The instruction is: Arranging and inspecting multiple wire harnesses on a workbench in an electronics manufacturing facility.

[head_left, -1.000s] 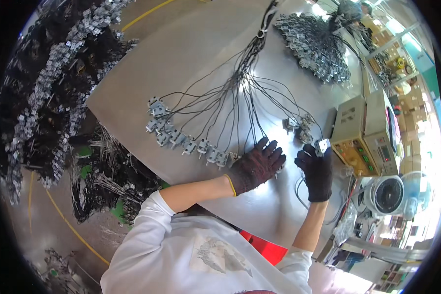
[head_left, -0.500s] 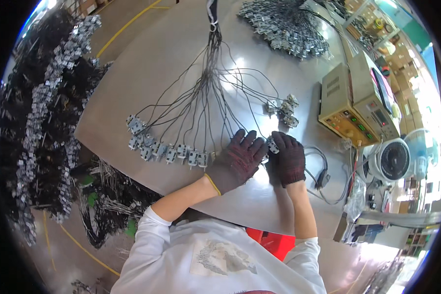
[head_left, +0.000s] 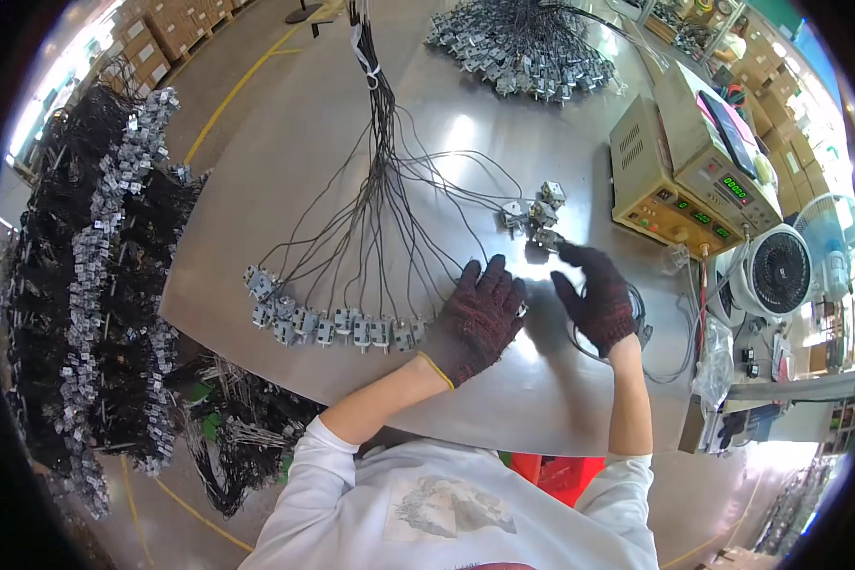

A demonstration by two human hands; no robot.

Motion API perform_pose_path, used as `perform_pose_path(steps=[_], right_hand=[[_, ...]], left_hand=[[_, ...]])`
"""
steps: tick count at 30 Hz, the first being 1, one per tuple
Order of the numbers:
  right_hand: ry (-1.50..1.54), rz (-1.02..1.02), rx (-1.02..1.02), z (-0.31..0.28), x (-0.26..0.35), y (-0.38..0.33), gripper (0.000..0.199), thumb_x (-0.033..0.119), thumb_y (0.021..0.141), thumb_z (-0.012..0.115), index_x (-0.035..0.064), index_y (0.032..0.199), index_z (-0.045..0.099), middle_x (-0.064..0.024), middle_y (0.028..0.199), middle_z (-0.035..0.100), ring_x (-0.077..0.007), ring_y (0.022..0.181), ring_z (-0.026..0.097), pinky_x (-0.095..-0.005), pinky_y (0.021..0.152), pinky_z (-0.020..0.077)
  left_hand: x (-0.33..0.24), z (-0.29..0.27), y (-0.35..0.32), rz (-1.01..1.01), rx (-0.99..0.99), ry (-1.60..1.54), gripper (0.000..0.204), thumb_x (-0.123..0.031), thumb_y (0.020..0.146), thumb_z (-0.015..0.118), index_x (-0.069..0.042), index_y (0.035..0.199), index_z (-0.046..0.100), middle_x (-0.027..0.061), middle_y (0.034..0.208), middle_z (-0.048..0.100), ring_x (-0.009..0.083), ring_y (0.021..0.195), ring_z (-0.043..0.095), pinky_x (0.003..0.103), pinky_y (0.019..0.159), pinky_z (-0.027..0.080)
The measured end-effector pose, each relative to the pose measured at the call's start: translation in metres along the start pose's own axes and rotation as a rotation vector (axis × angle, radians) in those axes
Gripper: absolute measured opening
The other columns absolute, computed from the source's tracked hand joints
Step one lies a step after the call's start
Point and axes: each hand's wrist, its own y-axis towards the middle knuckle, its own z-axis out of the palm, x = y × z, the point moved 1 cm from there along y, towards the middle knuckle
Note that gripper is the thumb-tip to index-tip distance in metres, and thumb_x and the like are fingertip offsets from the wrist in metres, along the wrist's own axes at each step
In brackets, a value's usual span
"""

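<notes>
A bundle of black wires point(head_left: 380, 123), tied at its upper end, fans out over the metal table, with a small grey box-shaped part on the wire ends. Several of these parts point(head_left: 344, 328) form a curved row at the left. My left hand point(head_left: 475, 318), in a dark red-black knitted glove, lies over the row's right end with fingers stretched out; what is under its palm is hidden. A small separate cluster of the same parts point(head_left: 544, 211) sits at the right. My right hand point(head_left: 598, 299), gloved too, has thumb and forefinger apart, the fingertip at the cluster's nearest part point(head_left: 540, 249).
A large heap of similar wired parts point(head_left: 522, 62) lies at the table's far side. Stacked beige test instruments point(head_left: 679, 180) with lit displays stand at the right, beside a fan point(head_left: 777, 271) and a grey cable point(head_left: 670, 366). Dense hanging wire bundles point(head_left: 90, 285) line the left.
My right hand has moved right and come off the part it held, which now lies at the cluster's near end. My left hand stays over the row. The whole view has shifted slightly.
</notes>
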Motion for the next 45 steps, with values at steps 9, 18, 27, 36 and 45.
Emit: perform_pose_path(steps=[9, 18, 27, 36, 45], right_hand=[[-0.076, 0.164, 0.140, 0.035, 0.025, 0.019, 0.031, 0.031, 0.101, 0.070, 0.0175, 0.130, 0.070, -0.0214, 0.125, 0.069, -0.0454, 0.110, 0.073, -0.0545, 0.097, 0.0588], [-0.203, -0.022, 0.762, 0.028, 0.027, 0.027, 0.051, 0.032, 0.096, 0.078, 0.0130, 0.142, 0.066, -0.0199, 0.127, 0.076, -0.0419, 0.115, 0.073, -0.0497, 0.102, 0.0594], [-0.066, 0.134, 0.204, -0.016, -0.028, 0.045, 0.066, 0.036, 0.103, 0.080, 0.0131, 0.159, 0.056, -0.0152, 0.125, 0.078, -0.0306, 0.116, 0.074, -0.0449, 0.103, 0.0585], [-0.309, -0.134, -0.117, 0.062, -0.027, 0.078, 0.035, 0.031, 0.093, 0.082, 0.0150, 0.124, 0.076, -0.0151, 0.127, 0.074, -0.0408, 0.121, 0.068, -0.0512, 0.102, 0.0557], [0.008, 0.111, 0.378, 0.033, -0.004, 0.037, 0.021, 0.034, 0.109, 0.061, 0.0152, 0.113, 0.070, -0.0178, 0.104, 0.075, -0.0444, 0.100, 0.074, -0.0510, 0.087, 0.0594]], left_hand=[[0.005, 0.006, -0.003, 0.051, -0.068, -0.010, 0.042, -0.033, 0.094, 0.073, -0.006, 0.125, 0.064, 0.0191, 0.127, 0.060, 0.0374, 0.121, 0.055, 0.052, 0.101, 0.047], [-0.003, 0.001, 0.006, -0.053, 0.037, -0.032, 0.092, -0.041, 0.094, 0.075, 0.002, 0.166, 0.036, 0.0199, 0.152, 0.053, 0.0360, 0.127, 0.054, 0.051, 0.102, 0.046], [0.004, 0.023, 0.014, 0.049, 0.030, 0.091, 0.056, -0.049, 0.101, 0.066, -0.001, 0.129, 0.064, 0.0151, 0.122, 0.064, 0.0321, 0.119, 0.053, 0.046, 0.100, 0.045], [0.004, 0.046, 0.009, 0.025, -0.030, 0.048, 0.034, -0.040, 0.100, 0.066, -0.005, 0.101, 0.067, 0.0121, 0.104, 0.063, 0.0319, 0.109, 0.053, 0.047, 0.086, 0.047], [0.006, 0.032, 0.006, 0.121, -0.169, 0.310, 0.035, -0.030, 0.095, 0.063, 0.001, 0.112, 0.067, 0.0162, 0.106, 0.059, 0.0327, 0.105, 0.052, 0.048, 0.095, 0.045]])
